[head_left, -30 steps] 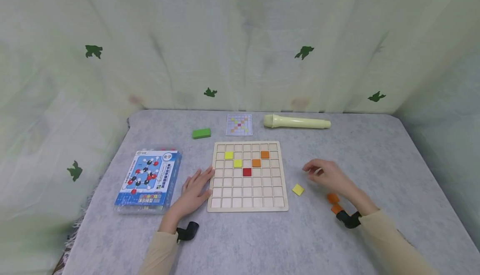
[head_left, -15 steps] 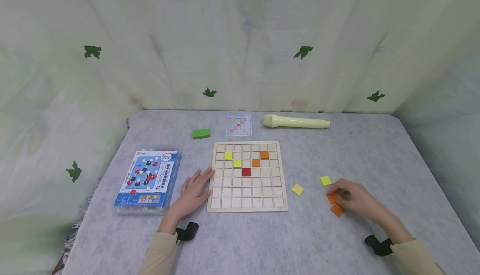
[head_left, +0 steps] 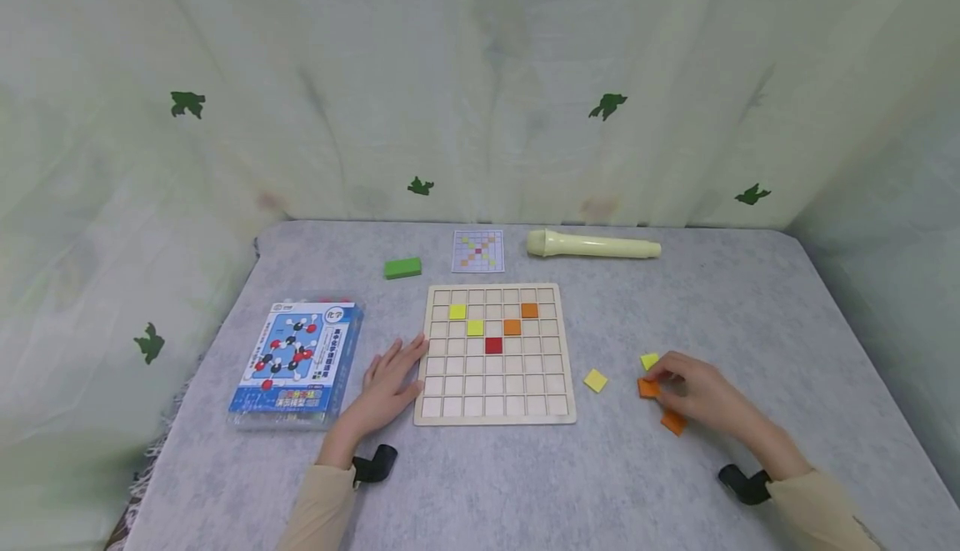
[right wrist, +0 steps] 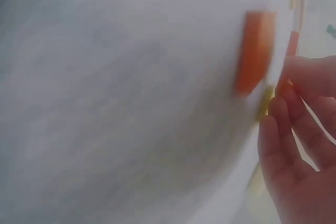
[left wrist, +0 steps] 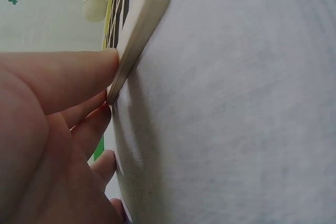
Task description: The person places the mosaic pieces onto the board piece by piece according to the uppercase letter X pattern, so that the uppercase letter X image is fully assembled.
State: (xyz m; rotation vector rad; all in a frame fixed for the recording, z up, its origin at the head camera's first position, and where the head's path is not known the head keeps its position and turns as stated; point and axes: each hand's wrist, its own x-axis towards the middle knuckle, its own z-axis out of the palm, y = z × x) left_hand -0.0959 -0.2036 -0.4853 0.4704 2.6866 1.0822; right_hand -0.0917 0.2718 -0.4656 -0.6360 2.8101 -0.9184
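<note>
Pinching a flat, square orange tile (head_left: 647, 388), right hand (head_left: 697, 393); left hand (head_left: 388, 384) relaxed against gridded board (head_left: 494, 384).

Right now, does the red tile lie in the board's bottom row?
No, the red tile sits at the middle of the board, with bare cells below it.

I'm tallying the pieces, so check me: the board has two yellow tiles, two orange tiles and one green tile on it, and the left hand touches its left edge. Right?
Not quite: the head view shows one red tile, not a green one. The rest stands: the board has two yellow tiles and two orange tiles, and the left hand touches its left edge.
</note>
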